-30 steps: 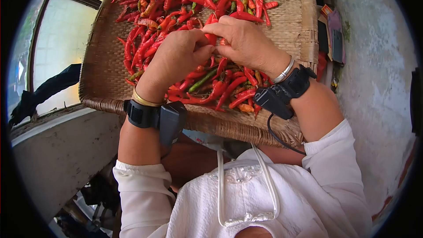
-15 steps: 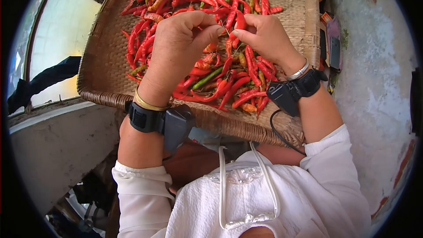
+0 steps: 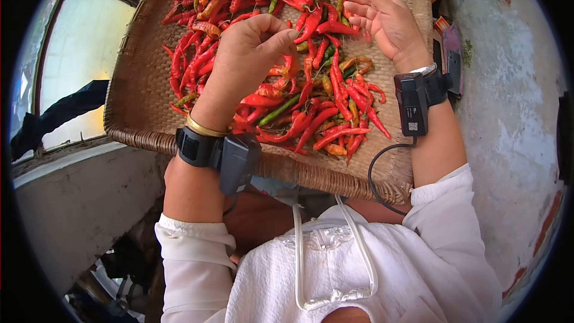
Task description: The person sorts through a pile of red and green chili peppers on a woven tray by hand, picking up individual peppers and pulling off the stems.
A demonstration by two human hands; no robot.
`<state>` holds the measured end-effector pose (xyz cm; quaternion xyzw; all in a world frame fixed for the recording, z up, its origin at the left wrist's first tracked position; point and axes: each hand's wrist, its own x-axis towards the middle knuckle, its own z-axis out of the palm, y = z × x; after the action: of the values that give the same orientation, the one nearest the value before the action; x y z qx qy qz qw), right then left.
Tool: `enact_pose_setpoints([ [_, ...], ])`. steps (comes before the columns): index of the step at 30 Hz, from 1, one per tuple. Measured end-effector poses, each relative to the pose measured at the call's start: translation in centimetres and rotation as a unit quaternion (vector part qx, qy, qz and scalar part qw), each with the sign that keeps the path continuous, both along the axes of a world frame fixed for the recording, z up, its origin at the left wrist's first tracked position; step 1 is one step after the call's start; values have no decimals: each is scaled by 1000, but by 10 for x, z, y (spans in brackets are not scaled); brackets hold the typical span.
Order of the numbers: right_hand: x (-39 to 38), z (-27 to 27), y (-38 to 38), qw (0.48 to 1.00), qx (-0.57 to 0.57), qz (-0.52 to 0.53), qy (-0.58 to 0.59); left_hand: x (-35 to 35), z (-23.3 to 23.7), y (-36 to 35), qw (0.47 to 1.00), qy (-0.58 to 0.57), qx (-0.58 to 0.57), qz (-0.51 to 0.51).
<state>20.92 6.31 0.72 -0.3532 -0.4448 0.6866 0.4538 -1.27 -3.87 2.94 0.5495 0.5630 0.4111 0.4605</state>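
Note:
Many red chili peppers, with a few green and orange ones among them, lie in a large woven tray. Above the middle of the pile, my left hand has its thumb and index finger pinched together; what they hold, if anything, is too small to make out. To the right, my right hand is raised over the chilies with its palm showing and its fingers apart, holding nothing. Beneath my left palm, part of the pile is hidden.
A window and a dark cloth are at the left. Beyond the tray's right edge stand a phone-like object and a whitish wall. A cable hangs from the right wrist device.
My right hand has moved up and right, away from my left hand, and its fingers have opened off a red chili. My left hand stays nearly in place.

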Motion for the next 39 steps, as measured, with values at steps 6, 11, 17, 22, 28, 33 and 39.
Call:
enact_pose_setpoints([
  [6, -39, 17, -39, 953, 110, 224, -172, 6, 1, 16, 999, -38, 3, 23],
  [11, -44, 9, -48, 927, 116, 243, -260, 7, 2, 18, 994, -102, -39, 12],
  [17, -36, 19, -38, 922, 86, 257, -278, 9, 5, 13, 993, -108, -56, 7],
  [22, -25, 24, -31, 964, -11, 215, -157, 5, -18, 9, 984, 1, -50, -173],
  [28, -11, 24, -10, 988, 28, 133, -73, -9, -14, 4, 890, 443, 61, -83],
  [33, -6, 10, -3, 997, -53, -59, 6, -35, -18, 5, 804, 591, -31, -66],
  [39, -23, 10, -27, 982, -42, 164, -81, -38, -27, 6, 811, 571, -7, -131],
])
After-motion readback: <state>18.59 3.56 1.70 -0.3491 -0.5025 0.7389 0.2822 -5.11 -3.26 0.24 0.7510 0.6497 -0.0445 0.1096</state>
